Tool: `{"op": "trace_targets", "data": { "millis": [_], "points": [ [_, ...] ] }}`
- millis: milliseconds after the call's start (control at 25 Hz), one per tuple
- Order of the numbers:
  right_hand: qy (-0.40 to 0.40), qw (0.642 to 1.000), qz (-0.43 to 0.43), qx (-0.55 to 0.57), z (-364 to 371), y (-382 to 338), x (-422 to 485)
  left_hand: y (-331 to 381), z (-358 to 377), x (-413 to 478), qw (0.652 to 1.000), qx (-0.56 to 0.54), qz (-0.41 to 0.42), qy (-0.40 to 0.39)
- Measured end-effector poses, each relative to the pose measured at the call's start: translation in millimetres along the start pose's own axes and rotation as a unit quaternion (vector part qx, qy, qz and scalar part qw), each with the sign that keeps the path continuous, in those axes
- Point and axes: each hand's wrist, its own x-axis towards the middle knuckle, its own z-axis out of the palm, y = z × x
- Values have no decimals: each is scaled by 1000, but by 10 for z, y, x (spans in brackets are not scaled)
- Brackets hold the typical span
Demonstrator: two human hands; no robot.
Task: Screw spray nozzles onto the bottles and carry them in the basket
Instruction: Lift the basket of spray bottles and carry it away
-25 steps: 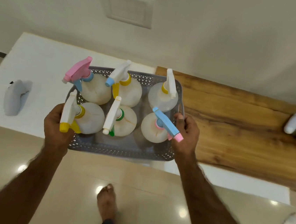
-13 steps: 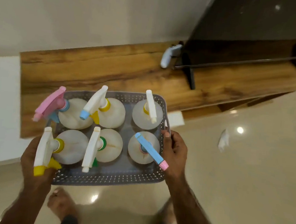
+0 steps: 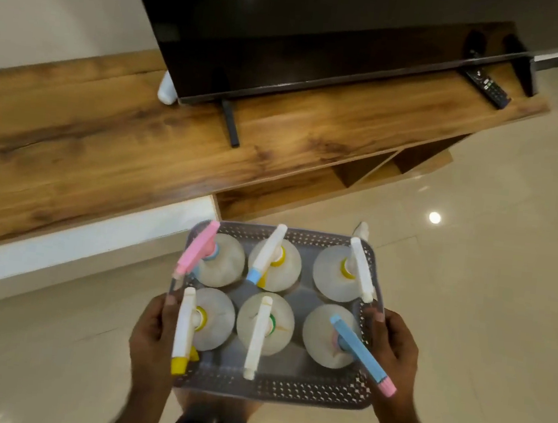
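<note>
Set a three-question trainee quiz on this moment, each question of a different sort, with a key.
1. Count: how many bottles stand in the basket?
2. True or false: the left hand hangs free while the right hand carries the basket alone.
3. Which nozzle sticks out beside the right hand? A: the pink one. B: the blue nozzle with a pink tip. C: the white one with a yellow tip.
Key: 1. Six. 2. False: each hand grips one side of the basket. 3. B.
</note>
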Motion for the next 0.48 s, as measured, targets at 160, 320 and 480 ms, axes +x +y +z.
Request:
{"op": "trace_targets", "data": {
  "millis": [160, 320, 480],
  "points": [
    [6, 1000, 1, -17, -144, 355, 613, 69, 644, 45, 999, 12, -26, -17],
    [-33, 999, -11, -11, 85, 918, 1500, -592, 1277, 400, 999, 30, -6, 18],
    [-90, 995, -40, -7, 451, 1615, 2466, -1274, 1848, 920, 997, 56, -8, 52]
  ]
}}
